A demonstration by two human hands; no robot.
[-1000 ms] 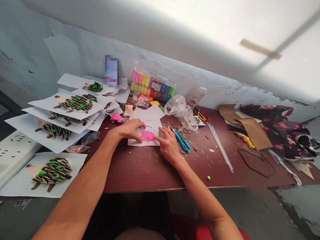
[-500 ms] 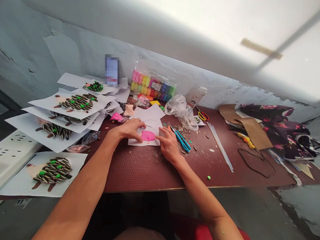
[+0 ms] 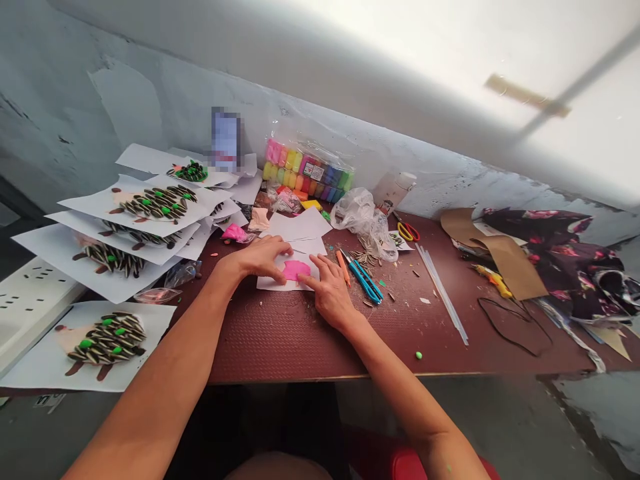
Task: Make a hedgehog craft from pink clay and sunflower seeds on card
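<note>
The pink clay patch (image 3: pixel 296 270) lies on a white sheet (image 3: pixel 267 283) between the two hands, with the left hand (image 3: pixel 257 259) resting on the paper, its thumb and fingers spread wide around the patch's left side, and the right hand (image 3: pixel 330 293) touching the patch's right side with an extended finger, its other fingers a little apart and gripping nothing. Just beyond the right fingers lie an orange pen-like tool (image 3: pixel 344 268) and a blue cutter (image 3: pixel 367 283), while past the left fingertips sits a lump of pink clay (image 3: pixel 234 233), near a peach-coloured piece (image 3: pixel 259 219).
</note>
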